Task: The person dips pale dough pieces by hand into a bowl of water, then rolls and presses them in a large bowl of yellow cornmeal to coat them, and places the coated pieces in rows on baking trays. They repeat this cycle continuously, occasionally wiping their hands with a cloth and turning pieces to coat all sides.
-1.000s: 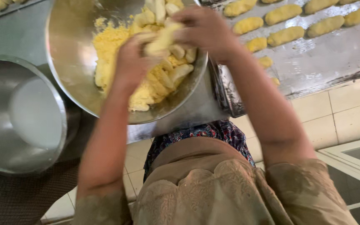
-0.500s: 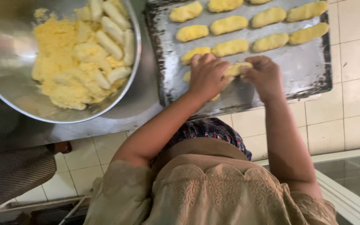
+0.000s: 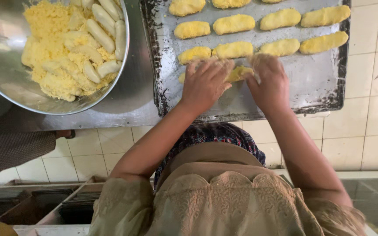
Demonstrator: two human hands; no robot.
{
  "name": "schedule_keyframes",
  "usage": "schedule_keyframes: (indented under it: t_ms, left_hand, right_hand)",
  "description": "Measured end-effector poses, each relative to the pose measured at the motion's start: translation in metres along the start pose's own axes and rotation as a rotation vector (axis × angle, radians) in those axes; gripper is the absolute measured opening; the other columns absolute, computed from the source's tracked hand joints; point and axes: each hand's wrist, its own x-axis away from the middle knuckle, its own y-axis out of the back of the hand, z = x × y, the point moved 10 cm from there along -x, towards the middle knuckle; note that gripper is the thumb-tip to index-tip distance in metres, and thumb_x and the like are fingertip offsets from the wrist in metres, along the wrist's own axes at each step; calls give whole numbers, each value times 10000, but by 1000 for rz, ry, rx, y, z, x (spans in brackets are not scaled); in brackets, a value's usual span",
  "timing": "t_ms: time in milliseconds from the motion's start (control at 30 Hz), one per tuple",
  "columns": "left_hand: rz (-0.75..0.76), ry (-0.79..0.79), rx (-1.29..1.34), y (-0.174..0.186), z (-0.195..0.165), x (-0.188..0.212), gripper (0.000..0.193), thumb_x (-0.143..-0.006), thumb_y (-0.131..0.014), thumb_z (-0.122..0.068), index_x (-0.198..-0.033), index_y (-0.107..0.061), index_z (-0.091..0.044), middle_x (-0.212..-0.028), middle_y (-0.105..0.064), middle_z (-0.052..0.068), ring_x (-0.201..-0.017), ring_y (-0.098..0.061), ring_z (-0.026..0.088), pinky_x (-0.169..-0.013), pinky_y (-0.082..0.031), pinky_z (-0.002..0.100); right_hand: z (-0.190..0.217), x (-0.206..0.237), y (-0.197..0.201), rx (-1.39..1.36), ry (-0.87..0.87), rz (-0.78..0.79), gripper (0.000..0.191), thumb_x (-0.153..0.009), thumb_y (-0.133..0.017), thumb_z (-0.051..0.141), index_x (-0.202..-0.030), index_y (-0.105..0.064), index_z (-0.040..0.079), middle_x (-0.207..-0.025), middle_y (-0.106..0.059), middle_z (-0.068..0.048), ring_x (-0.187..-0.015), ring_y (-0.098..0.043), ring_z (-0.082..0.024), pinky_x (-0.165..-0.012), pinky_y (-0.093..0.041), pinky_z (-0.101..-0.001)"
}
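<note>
The left hand and the right hand lie palm down, side by side on the near part of the baking tray, fingers curled loosely over one crumb-coated dough piece that shows yellow between them; both seem to press it lightly rather than clench it. The piece looks soft, light and easily dented, its coating liable to shed, so it is best cupped gently along its long sides. Beyond the hands, rows of finished coated fingers fill the far part of the tray. To the left, a steel bowl holds loose yellow crumbs and pale uncoated dough sticks.
</note>
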Motion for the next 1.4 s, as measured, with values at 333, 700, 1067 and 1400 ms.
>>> schedule_keyframes:
  t_ms: [333,700,1067,1400]
  left_hand:
    - [230,-114,-38,-51,7,1,92,-954,-663,-192,-936,-748,-165,-1205,-713,-22,-1330,-555,200,-1134,-344,560]
    - [152,-42,35,4,35,1,420,-926,-615,-121,-1341,-679,-130,-1452,-629,52,-1481,-435,240,-1199,-210,638]
    - [-231,176,3,120,149,23,350,-960,-686,-150,-1310,-688,-161,-1391,-664,50,-1374,-544,255,-1186,-349,551]
    - [225,730,-159,214,448,143,437,-909,-537,-35,-1334,-638,-61,-1292,-653,223,-1181,-611,409,-1039,-440,509]
  right_hand:
    - [30,22,-32,169,374,70,349,-987,-672,208,-1290,-724,43,-1369,-686,-147,-1349,-606,-319,-1152,-487,-424]
    - [48,24,-47,155,406,250,581,-1003,-581,322,-1489,-538,6,-1553,-500,-187,-1481,-418,-351,-1235,-291,-493]
    - [80,-27,-18,14,395,212,437,-1046,-563,187,-1451,-587,24,-1472,-600,-198,-1447,-529,-354,-1269,-379,-474]
    - [339,-187,-109,-351,702,341,433,-1013,-640,234,-1387,-620,15,-1445,-614,-202,-1378,-552,-388,-1167,-438,-454]
